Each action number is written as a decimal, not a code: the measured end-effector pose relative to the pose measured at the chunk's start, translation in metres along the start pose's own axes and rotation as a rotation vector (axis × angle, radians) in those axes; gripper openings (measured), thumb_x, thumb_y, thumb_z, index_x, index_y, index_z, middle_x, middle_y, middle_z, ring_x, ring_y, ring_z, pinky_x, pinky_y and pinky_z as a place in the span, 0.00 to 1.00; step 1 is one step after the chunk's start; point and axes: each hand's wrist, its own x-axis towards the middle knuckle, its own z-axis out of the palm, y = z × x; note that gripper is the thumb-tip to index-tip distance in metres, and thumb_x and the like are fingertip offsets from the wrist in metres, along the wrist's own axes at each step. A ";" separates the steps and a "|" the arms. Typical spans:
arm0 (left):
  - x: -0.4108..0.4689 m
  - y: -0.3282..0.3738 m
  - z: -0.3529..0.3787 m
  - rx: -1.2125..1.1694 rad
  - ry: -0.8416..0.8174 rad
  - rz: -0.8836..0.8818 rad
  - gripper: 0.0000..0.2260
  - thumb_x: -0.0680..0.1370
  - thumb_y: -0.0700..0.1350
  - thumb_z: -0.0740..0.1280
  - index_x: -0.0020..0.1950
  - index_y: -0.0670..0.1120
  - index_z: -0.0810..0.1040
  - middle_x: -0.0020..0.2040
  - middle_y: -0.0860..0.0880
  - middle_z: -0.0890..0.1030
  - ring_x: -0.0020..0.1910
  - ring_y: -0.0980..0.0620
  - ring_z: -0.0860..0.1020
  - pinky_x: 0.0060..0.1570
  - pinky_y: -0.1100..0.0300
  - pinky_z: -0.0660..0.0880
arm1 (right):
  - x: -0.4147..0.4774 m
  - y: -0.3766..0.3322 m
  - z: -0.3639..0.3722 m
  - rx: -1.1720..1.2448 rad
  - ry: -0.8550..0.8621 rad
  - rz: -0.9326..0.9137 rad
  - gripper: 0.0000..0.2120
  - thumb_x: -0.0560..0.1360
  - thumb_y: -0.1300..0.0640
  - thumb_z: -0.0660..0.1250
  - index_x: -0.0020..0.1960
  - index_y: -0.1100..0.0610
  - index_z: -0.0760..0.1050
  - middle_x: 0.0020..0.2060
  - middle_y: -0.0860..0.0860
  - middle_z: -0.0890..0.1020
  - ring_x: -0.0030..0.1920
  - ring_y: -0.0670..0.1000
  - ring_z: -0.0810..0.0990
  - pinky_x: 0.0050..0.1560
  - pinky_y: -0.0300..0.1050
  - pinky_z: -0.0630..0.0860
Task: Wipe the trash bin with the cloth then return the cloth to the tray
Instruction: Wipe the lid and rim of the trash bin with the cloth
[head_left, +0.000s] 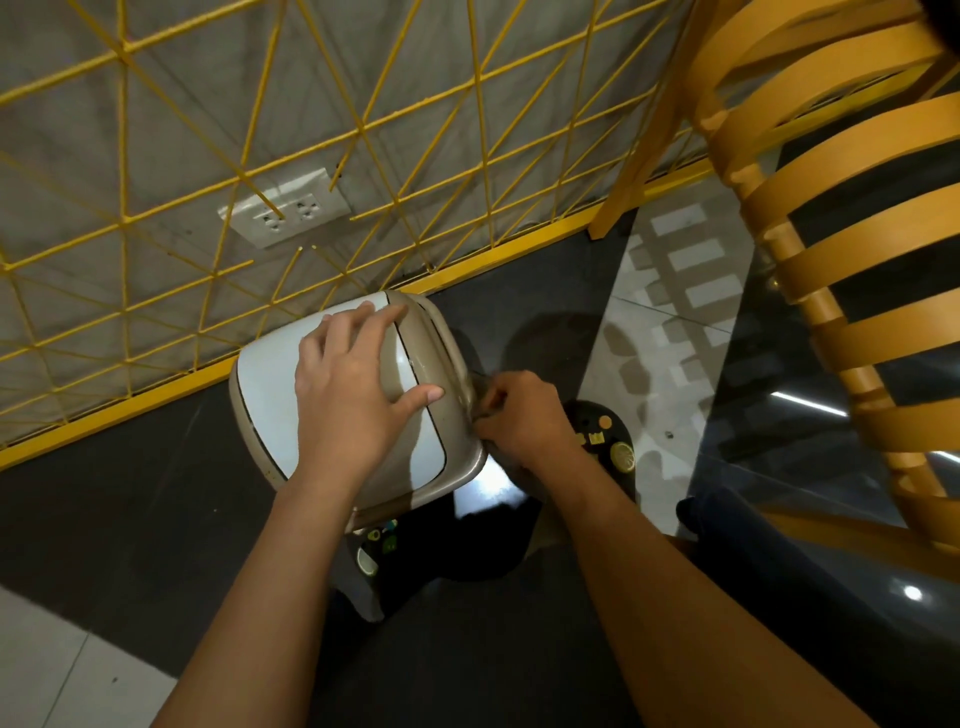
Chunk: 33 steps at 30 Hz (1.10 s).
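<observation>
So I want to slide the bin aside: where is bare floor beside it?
Free: dark floor left of the beige white-lidded trash bin, between yellow wire fence and pale tiles. Crowded right: right hand gripping dark cloth, black patterned slipper, yellow slatted wooden chair.

Beige, white-lidded trash bin (265, 395); greyish cloth (482, 388) against its right side.

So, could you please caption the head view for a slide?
Left hand rests on the beige-and-white plastic trash bin; right hand grips a dark cloth against its side.

No text (or label) can be read anywhere.
</observation>
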 end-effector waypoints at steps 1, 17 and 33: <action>0.000 -0.002 -0.002 0.001 -0.013 0.000 0.37 0.65 0.55 0.74 0.71 0.54 0.63 0.68 0.49 0.66 0.67 0.44 0.61 0.64 0.49 0.62 | -0.004 0.003 0.004 0.011 0.011 -0.007 0.10 0.69 0.63 0.69 0.32 0.55 0.71 0.38 0.54 0.79 0.41 0.52 0.78 0.42 0.38 0.72; -0.002 0.003 -0.008 0.043 -0.259 0.178 0.41 0.65 0.52 0.75 0.72 0.57 0.57 0.76 0.53 0.51 0.75 0.45 0.42 0.71 0.44 0.39 | -0.021 0.001 0.012 1.000 0.087 0.210 0.17 0.76 0.59 0.63 0.65 0.53 0.70 0.61 0.52 0.76 0.57 0.47 0.75 0.56 0.38 0.73; -0.002 0.003 -0.003 -0.009 -0.205 0.157 0.40 0.63 0.49 0.76 0.72 0.55 0.61 0.76 0.52 0.56 0.75 0.45 0.43 0.70 0.43 0.38 | -0.037 -0.004 0.029 0.593 0.190 -0.028 0.16 0.79 0.59 0.58 0.65 0.51 0.72 0.64 0.49 0.75 0.66 0.44 0.70 0.59 0.26 0.63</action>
